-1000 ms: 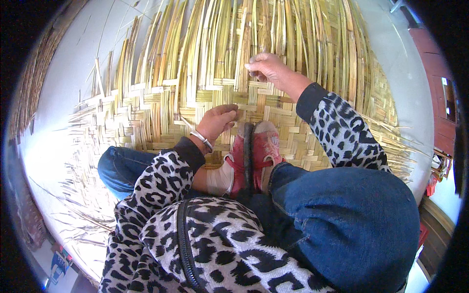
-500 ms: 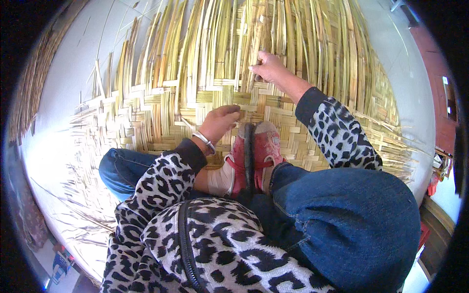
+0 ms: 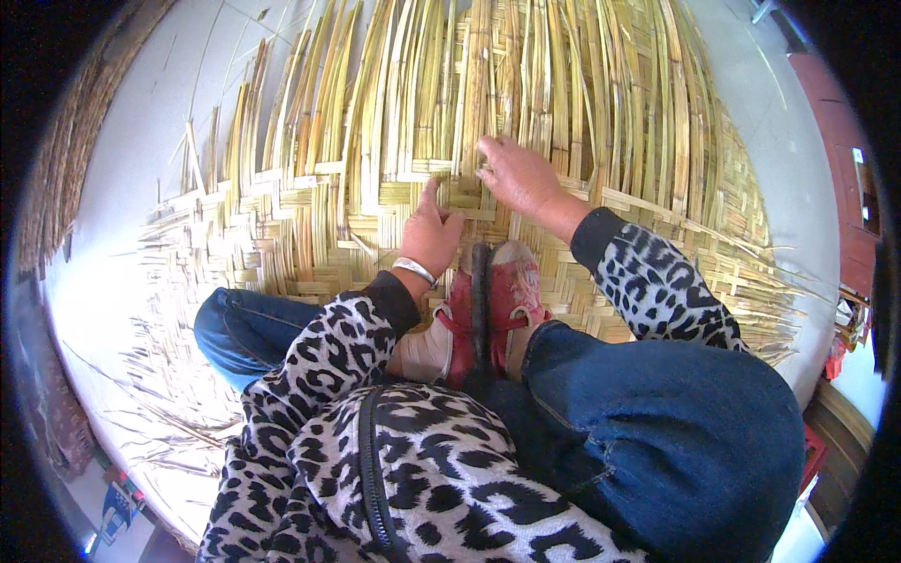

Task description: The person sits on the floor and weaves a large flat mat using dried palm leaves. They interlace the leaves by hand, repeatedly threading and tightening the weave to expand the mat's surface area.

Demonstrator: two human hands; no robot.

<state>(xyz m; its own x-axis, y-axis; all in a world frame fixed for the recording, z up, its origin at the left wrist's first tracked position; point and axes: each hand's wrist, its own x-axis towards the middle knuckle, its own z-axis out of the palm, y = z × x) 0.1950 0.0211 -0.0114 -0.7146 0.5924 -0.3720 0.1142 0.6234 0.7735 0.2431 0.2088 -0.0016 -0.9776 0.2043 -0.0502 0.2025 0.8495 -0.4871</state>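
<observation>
A large mat of woven bamboo strips (image 3: 310,225) lies on the pale floor, with long loose strips (image 3: 563,94) fanning away from me. My left hand (image 3: 430,235) rests on the woven edge, one finger pointing up at a strip. Just right of it, my right hand (image 3: 516,176) presses down on the loose strips at the weave line, fingers bent. Whether it pinches a strip I cannot tell. A silver bangle sits on my left wrist.
I squat on the mat in blue jeans (image 3: 657,422) and a leopard-print top, my red shoes (image 3: 493,300) planted on the woven part. Frayed strip ends (image 3: 160,394) stick out at the left. A dark red wooden piece (image 3: 845,169) stands at the right.
My left hand has moved up from beside my shoes to the weave line. My right hand has shifted slightly up and left along the strips.
</observation>
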